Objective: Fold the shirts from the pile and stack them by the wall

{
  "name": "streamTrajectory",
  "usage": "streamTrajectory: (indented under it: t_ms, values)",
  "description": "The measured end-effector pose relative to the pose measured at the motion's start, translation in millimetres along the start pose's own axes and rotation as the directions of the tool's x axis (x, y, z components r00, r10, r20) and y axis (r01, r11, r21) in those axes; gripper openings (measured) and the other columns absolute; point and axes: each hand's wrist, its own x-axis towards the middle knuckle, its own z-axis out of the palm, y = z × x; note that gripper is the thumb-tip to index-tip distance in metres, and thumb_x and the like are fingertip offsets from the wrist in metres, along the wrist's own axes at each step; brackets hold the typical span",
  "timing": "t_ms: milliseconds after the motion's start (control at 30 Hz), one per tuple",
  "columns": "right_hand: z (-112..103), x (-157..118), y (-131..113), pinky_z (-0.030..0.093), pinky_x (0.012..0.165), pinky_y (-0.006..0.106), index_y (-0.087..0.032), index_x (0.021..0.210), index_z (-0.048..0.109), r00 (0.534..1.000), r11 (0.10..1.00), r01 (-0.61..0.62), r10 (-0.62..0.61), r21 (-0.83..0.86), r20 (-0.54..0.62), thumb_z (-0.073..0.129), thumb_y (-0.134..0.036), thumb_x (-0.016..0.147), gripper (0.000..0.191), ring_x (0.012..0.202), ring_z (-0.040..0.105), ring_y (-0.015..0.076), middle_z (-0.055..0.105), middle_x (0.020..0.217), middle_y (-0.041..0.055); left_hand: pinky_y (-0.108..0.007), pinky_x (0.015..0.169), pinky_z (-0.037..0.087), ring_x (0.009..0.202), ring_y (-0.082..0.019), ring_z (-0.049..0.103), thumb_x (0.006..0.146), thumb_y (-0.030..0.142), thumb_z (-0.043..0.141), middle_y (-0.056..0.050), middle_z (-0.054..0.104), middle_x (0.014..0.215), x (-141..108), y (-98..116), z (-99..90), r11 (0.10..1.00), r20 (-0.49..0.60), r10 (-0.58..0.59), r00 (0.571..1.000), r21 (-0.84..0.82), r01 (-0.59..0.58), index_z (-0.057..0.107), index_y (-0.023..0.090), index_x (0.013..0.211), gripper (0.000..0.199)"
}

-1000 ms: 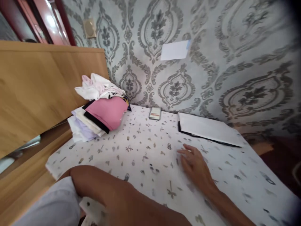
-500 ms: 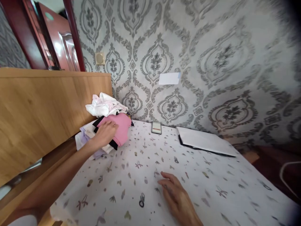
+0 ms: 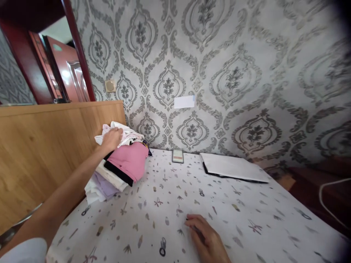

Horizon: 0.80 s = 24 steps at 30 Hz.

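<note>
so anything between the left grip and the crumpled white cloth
Nothing visible: the left grip overlaps the crumpled white cloth and appears to touch it. The pink garment lies off to the side, not between them.

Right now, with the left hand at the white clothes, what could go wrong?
The white clothes lie bunched against the pink garment, so lifting them with the left hand might drag it along. The bottom white cloth sits near the left edge of the patterned sheet, so a bump from the left forearm could push it off.
</note>
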Motion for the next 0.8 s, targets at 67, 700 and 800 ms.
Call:
streamTrajectory:
  t_ms: [67, 700, 800]
  values:
    - [0.4, 0.5, -0.1, 0.059, 0.080, 0.032, -0.023, 0.087, 0.074, 1.000, 1.000, 0.001, -0.001, 0.004, -0.006, 0.050, -0.036, 0.092, 0.028, 0.095, 0.072, 0.0246, 0.073, 0.105, 0.0123, -0.034, 0.076, 0.048, 0.102, -0.028, 0.063, 0.094, 0.021, 0.039, -0.016, 0.068, 0.112, 12.5, -7.1, -3.2, 0.999, -0.058, -0.019, 0.998, -0.040, 0.017, 0.066, 0.016, 0.106, 0.030]
    - [0.9, 0.1, -9.9, 0.053, 0.068, 0.033, -0.022, 0.087, 0.070, 0.996, 0.995, -0.080, 0.077, 0.055, 0.046, 0.045, -0.035, 0.092, 0.028, 0.084, 0.067, 0.0221, 0.070, 0.105, 0.0107, -0.025, 0.061, 0.041, 0.063, -0.016, 0.054, 0.066, 0.023, 0.060, 0.004, 0.054, 0.063, -14.9, 10.4, 29.6, 0.571, 0.177, 0.331, 0.927, -0.820, -0.047, 0.054, 0.020, 0.069, 0.007]
    - [1.5, -0.3, -8.7, 0.054, 0.072, 0.033, -0.022, 0.085, 0.069, 0.999, 0.996, -0.047, 0.046, 0.081, 0.019, 0.046, -0.033, 0.091, 0.026, 0.087, 0.067, 0.0226, 0.070, 0.101, 0.0097, -0.023, 0.053, 0.037, 0.057, -0.014, 0.051, 0.059, 0.026, 0.065, 0.004, 0.055, 0.063, -0.6, 2.2, 11.7, 0.248, 0.142, 0.008, 0.990, -0.959, 0.136, 0.055, 0.020, 0.073, 0.018]
